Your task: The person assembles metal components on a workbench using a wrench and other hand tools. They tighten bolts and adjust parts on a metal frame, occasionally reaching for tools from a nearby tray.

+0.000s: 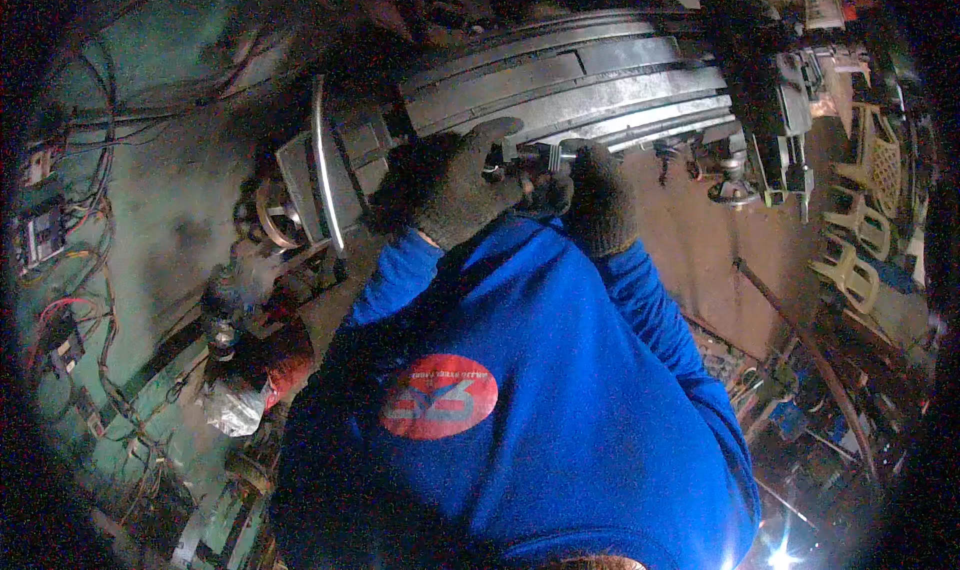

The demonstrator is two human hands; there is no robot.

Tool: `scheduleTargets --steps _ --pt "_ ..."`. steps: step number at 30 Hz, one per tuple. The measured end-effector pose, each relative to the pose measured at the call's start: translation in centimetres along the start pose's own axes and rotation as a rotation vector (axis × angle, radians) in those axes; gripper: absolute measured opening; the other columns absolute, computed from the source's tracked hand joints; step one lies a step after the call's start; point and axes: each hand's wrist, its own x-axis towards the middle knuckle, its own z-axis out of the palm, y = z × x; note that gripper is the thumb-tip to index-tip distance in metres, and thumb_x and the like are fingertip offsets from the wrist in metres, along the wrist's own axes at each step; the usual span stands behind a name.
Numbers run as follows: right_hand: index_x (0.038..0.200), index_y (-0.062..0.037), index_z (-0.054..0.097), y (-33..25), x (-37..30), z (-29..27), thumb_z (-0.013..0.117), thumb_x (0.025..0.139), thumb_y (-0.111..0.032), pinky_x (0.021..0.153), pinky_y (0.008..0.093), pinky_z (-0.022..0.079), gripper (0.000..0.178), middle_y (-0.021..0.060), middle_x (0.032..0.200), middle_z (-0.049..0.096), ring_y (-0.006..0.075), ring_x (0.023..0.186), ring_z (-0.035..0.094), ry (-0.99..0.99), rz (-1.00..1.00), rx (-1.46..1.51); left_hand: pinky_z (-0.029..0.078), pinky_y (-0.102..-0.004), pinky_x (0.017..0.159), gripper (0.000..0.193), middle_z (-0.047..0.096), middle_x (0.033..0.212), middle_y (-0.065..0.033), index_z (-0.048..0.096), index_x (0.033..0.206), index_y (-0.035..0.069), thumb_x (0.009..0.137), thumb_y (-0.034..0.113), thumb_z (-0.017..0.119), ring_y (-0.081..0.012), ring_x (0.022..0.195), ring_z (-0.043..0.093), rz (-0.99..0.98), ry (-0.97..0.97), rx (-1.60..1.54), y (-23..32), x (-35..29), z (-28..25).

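Both my hands wear dark knit gloves and work at the front edge of a grey machine table (600, 75) with long slots. My left hand (452, 182) is closed around a small metal part at the table's edge. My right hand (598, 195) grips a short metal piece (553, 156) right beside it, the two hands almost touching. My blue sleeves and blue shirt fill the lower middle of the view. What exactly sits between the fingers is hidden by the gloves.
A handwheel (275, 215) and a bright metal bar (322, 165) sit at the machine's left end. Cables and electrical boxes (45, 232) line the green wall on the left. Plastic chairs (860, 240) stand at right, above cluttered scrap (800, 410) and a bright glare.
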Motion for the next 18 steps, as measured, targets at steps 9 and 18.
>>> scheduleTargets --steps 9,18 --pt "0.121 -0.0032 0.068 0.1 -2.1 0.4 0.083 0.092 -0.013 0.085 0.0387 0.059 0.034 0.0153 0.107 0.075 0.0285 0.098 0.074 0.106 -0.028 -0.211 0.062 -0.0431 0.080 0.054 0.079 0.112 -0.0163 0.068 0.134 0.011 0.093 0.041 0.087 -0.0317 0.094 0.079 -0.018 -0.121 0.105 1.0 0.0 -1.2" --pt "0.119 -0.0040 0.069 2.2 -1.2 -1.3 0.088 0.091 -0.026 0.078 0.0406 0.060 0.040 0.0163 0.099 0.074 0.0294 0.088 0.073 0.164 -0.174 -0.401 0.058 -0.0381 0.093 0.047 0.069 0.105 -0.0057 0.064 0.138 0.011 0.096 0.020 0.084 -0.0188 0.109 0.071 -0.095 -0.159 -0.108 1.8 1.2 -0.5"
